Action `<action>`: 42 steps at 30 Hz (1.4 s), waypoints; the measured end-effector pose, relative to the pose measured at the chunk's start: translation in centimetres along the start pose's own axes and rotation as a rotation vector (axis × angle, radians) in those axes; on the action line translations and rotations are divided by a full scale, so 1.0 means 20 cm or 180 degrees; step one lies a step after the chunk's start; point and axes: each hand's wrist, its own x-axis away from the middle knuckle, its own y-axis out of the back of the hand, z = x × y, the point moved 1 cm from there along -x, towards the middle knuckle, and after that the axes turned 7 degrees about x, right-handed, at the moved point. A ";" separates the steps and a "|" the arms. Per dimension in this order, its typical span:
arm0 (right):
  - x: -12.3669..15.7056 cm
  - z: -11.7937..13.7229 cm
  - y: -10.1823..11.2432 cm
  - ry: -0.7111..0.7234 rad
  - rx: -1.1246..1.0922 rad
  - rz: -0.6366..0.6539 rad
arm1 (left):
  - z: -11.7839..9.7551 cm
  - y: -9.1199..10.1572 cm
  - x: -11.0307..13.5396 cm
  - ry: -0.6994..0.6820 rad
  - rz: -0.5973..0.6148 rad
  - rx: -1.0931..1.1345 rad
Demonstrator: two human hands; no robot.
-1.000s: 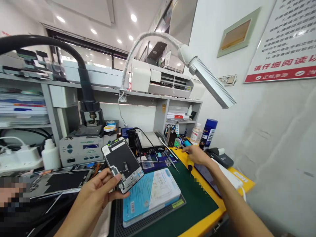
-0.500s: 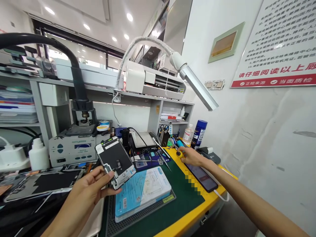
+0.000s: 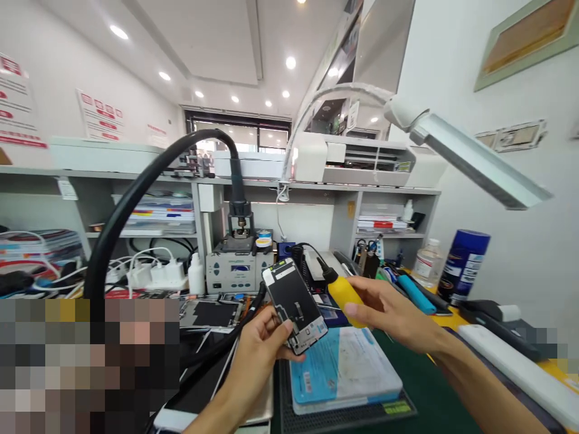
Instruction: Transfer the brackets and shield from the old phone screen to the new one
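Note:
My left hand is closed on the lower edge of a phone screen assembly, its black backing with silver edges and a small flex cable facing me. The assembly is tilted above a blue and white box. My right hand is wrapped round a thick yellow cylinder with a black tapered tip; its exact kind does not show. That tip points up and left, a short gap to the right of the screen assembly.
Behind my hands stands a grey control unit with a black hose arching leftward. A blue spray can and a clear bottle stand at right. A white lamp hangs overhead. Blurred blocks cover the lower left.
My right hand has lifted the yellow cylinder from the right side of the bench and brought it left, near the screen assembly. The view has turned left. My left hand keeps its hold.

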 end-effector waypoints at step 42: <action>-0.10 -0.21 -0.19 -0.0500 -0.0503 -0.0366 | -0.03 -0.03 0.01 0.0374 -0.0082 -0.0123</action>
